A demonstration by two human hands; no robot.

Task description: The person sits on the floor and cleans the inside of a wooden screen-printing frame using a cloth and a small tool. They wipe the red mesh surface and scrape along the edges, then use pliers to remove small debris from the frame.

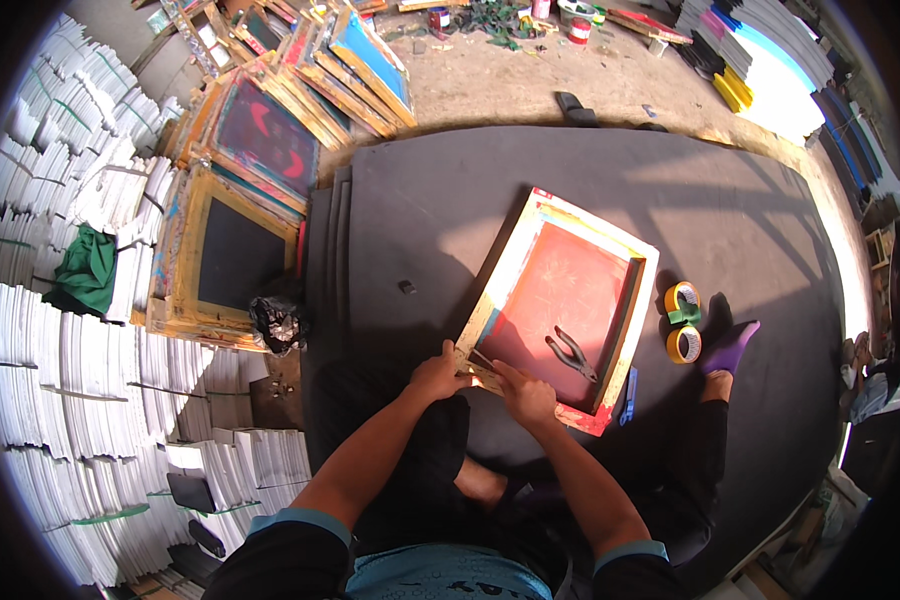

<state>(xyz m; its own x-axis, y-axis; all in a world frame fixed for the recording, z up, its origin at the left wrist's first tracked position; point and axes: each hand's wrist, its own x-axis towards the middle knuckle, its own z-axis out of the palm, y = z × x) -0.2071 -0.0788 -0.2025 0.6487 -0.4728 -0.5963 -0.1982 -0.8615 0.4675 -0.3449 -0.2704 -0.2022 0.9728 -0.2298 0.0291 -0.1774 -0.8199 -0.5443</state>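
A wooden screen-printing frame [592, 222] with red mesh [560, 275] lies tilted in front of me, its near edge by my knees. My left hand [436, 374] is closed round its near left corner. My right hand [528, 394] is closed at the near bar, fingers pressed together over the inner edge. A thin dark piece shows near its fingertips, too small to name. On the mesh rest dark-handled pliers [572, 354], jaws toward the near right corner. A blue utility knife [628, 397] lies just outside the frame's right side.
Two yellow tape rolls [683, 345] stand beside my foot in a purple sock [730, 348]. I sit on a dark foam mat [420, 200]. More screen frames [195, 275] lean at the left, near stacked white sheets [50, 370] and a black plastic bag [278, 322].
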